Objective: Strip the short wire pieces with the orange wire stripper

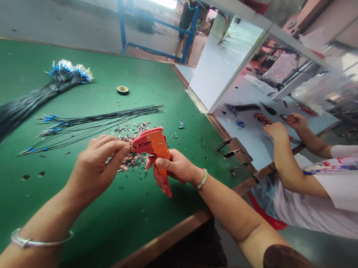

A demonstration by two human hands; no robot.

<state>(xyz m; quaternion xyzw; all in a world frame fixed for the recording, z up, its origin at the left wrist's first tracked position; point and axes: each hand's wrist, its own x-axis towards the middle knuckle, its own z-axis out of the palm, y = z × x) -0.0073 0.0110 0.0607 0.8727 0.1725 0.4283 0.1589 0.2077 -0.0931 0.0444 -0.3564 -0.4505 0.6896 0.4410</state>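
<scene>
My right hand [173,167] is closed around the handles of a red and orange wire stripper [154,143], its jaws pointing left. At the jaw tips, my left hand [100,161] pinches thumb and fingers together; what lies between them is too small and hidden to make out. Beneath and behind the tool spreads a pile of short copper and black wire scraps [130,159]. Farther back, a loose row of thin black wires [108,115] with blue-sleeved ends lies on the green tabletop [95,222].
A thick bundle of black wires [28,102] with blue and silver tips lies at the back left. Near it sits a roll of tape [123,90]. To the right, a co-worker's hands [278,129] work at a white table [266,153]. Metal clamps [233,153] line its edge.
</scene>
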